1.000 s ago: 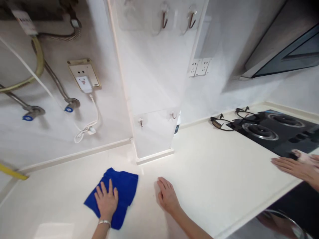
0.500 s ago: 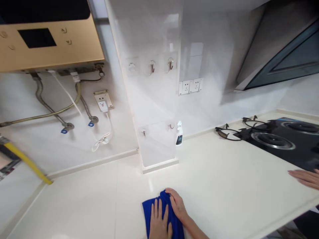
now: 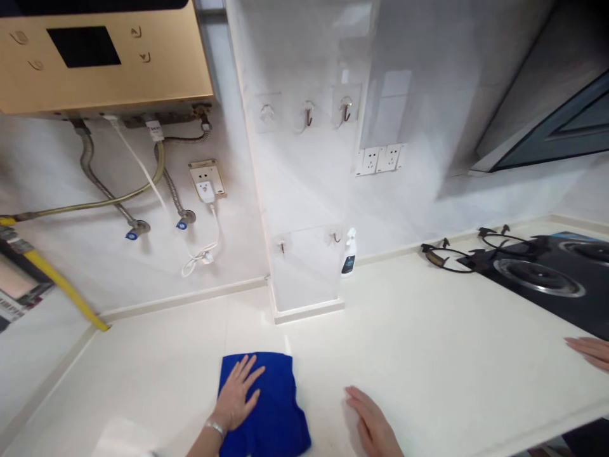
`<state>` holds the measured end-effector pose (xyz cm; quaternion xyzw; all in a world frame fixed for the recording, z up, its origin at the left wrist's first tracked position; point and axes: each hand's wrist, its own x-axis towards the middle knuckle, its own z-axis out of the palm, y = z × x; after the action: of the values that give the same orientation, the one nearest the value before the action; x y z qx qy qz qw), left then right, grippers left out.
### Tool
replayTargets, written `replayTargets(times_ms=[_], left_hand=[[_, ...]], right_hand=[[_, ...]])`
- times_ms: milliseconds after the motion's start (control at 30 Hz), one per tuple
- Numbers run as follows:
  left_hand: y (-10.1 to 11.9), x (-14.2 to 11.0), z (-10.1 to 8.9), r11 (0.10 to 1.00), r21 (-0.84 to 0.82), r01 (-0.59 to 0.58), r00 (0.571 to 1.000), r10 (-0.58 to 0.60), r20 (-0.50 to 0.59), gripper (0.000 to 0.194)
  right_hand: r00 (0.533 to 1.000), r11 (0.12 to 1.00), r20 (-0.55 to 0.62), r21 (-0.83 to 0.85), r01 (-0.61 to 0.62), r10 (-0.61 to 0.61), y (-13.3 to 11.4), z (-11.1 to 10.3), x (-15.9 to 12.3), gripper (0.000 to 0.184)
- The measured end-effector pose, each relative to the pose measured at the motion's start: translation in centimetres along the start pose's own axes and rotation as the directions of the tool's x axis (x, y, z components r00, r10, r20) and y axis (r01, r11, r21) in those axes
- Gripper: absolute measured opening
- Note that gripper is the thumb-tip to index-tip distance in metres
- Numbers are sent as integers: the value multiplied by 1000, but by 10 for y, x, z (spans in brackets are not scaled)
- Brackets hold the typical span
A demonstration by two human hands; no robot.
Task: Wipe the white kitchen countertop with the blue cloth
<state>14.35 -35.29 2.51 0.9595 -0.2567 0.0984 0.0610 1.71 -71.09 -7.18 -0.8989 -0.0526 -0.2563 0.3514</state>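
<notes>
A blue cloth [image 3: 273,406] lies flat on the white countertop [image 3: 428,355] near its front edge. My left hand [image 3: 236,397] rests on the cloth's left side with the fingers spread flat; a bracelet sits on the wrist. To the right of the cloth, my right hand [image 3: 373,425] lies flat on the bare counter with the fingers stretched out, holding nothing.
Another person's hand [image 3: 590,352] rests at the counter's right edge beside the black gas hob [image 3: 547,279]. A small spray bottle [image 3: 349,254] stands by the white wall column [image 3: 304,190]. A gold water heater [image 3: 104,57] with hoses hangs at upper left.
My two hands were together on the bunched cloth; now the cloth is spread out and shifted left under my left hand. My right hand has come off it onto the counter.
</notes>
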Motion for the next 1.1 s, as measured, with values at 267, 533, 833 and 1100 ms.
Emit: replayTargets(times_ms=[267,533,833,1100], left_hand=[[-2,23,-6,998,12,58,998,-58,-15,48],[64,3,22,998,-19,62,998,-61,33,61],[157,-9,40,866,-306,-396,870,460,174,80],[158,-9,21,812,-433,-391,850,499,168,71]], right_hand=[[990,962,22,-235,143,-142,-5,4,-8,54],[987,945,25,-287,159,-159,-8,0,-4,56],[988,969,-41,-202,139,-150,14,4,-13,45],[962,943,-31,-211,258,-270,36,9,-17,40]])
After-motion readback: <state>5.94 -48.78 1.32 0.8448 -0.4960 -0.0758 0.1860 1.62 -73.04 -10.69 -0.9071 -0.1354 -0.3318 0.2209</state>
